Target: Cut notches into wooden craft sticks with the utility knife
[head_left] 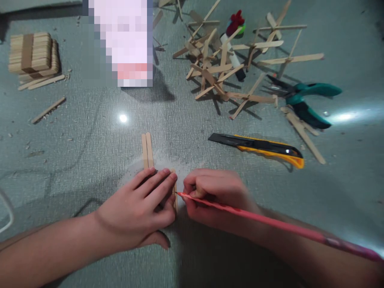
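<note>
My left hand (141, 200) presses over several wooden craft sticks, its longer fingers stretched across them and its index finger bent against the right-hand one. Two craft sticks (147, 150) stick out side by side beyond the fingertips. Another craft stick (175, 202) shows along the right edge of this hand, partly covered. Closed around a long pink-red pencil (255, 216) is my right hand (216, 196). The pencil's dark point touches or nearly touches that right-hand stick. Its shaft slants back over the right forearm.
A yellow-and-black utility knife (258, 146) lies beyond my right hand. Green-handled pliers (303, 94) rest near loose sticks. Crossed-stick pieces (216, 72) are heaped at the back, around a white tube (232, 56). Banded stick bundles (33, 54) lie far left. A pixelated patch hides something at top.
</note>
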`<act>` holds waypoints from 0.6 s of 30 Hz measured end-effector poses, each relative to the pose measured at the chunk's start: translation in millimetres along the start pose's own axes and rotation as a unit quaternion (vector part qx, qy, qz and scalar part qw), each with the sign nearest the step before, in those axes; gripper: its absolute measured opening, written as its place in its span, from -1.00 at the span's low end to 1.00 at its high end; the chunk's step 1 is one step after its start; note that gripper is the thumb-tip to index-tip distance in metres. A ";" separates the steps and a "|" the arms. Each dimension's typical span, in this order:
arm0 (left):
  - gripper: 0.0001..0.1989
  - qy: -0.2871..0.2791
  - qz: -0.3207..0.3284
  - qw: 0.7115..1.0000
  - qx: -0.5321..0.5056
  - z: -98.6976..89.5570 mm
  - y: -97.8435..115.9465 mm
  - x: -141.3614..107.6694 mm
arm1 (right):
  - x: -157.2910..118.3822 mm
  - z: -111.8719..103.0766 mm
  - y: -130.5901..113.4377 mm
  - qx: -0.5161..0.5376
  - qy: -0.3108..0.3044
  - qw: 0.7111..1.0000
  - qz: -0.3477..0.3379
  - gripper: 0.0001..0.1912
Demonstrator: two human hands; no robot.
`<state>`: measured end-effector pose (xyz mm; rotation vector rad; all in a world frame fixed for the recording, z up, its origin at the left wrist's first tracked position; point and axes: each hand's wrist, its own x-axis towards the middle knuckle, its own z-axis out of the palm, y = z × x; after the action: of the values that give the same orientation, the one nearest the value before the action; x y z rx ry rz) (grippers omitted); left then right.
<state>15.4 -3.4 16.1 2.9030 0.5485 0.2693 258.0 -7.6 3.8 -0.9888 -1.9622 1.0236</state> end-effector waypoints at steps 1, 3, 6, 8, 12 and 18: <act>-0.20 0.000 0.001 1.000 0.001 0.0 0.1 -0.1 | -0.4 0.1 0.5 0.002 -0.001 1.000 0.000 -0.72; -0.20 0.001 0.002 1.000 0.002 0.2 0.3 -0.5 | -1.3 0.3 1.6 0.004 0.001 1.000 -0.002 -0.72; -0.22 -0.002 0.001 1.000 0.002 0.7 0.3 -1.5 | -2.3 0.5 2.8 0.005 0.005 1.000 -0.003 -0.72; -0.22 -0.002 0.000 1.000 0.002 0.5 0.2 -1.7 | -2.5 0.7 3.0 0.009 0.000 1.000 -0.006 -0.73; -0.22 0.000 -0.001 1.000 0.005 -0.8 0.1 -0.9 | -1.8 1.3 1.9 0.007 0.007 1.000 -0.008 -0.73; -0.24 -0.004 -0.002 1.000 -0.001 -1.3 -0.3 -0.8 | -0.2 1.1 -0.4 -0.007 0.016 1.000 -0.010 -0.72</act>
<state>14.2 -3.2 17.2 2.9004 0.5518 0.2573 257.1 -8.3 3.6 -0.9859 -1.9514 0.9780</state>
